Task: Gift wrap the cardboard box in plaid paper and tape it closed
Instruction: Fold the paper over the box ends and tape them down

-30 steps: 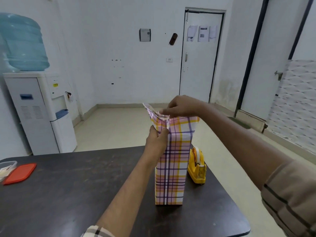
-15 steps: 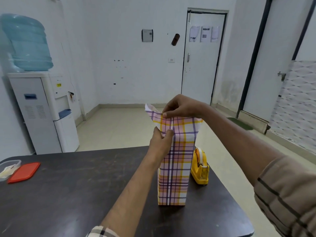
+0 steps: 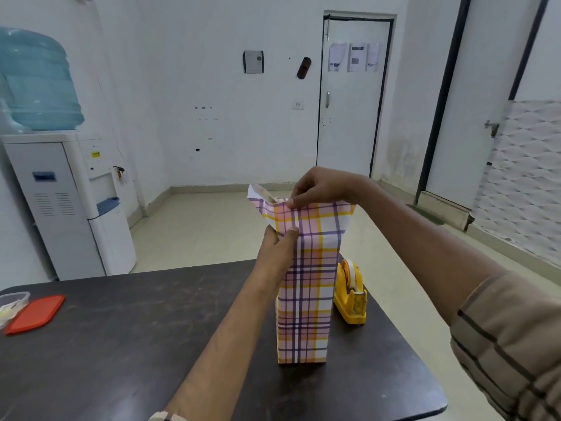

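Observation:
A tall box wrapped in pink, yellow and purple plaid paper (image 3: pixel 306 302) stands upright on the dark table (image 3: pixel 121 344). The paper sticks up past the box top as an open flared sleeve. My left hand (image 3: pixel 277 250) grips the box's upper left side, thumb on the front face. My right hand (image 3: pixel 321 188) pinches the top front edge of the paper from above. The cardboard itself is hidden under the paper. A yellow tape dispenser (image 3: pixel 350 294) sits just right of the box.
A red lid (image 3: pixel 35 314) and a clear plastic container (image 3: pixel 12 302) lie at the table's left edge. A water dispenser (image 3: pixel 60 192) stands by the left wall. The table's right edge runs close behind the tape dispenser.
My right hand has pressed the top front edge of the paper lower and flatter. My left hand stays on the box's upper left side.

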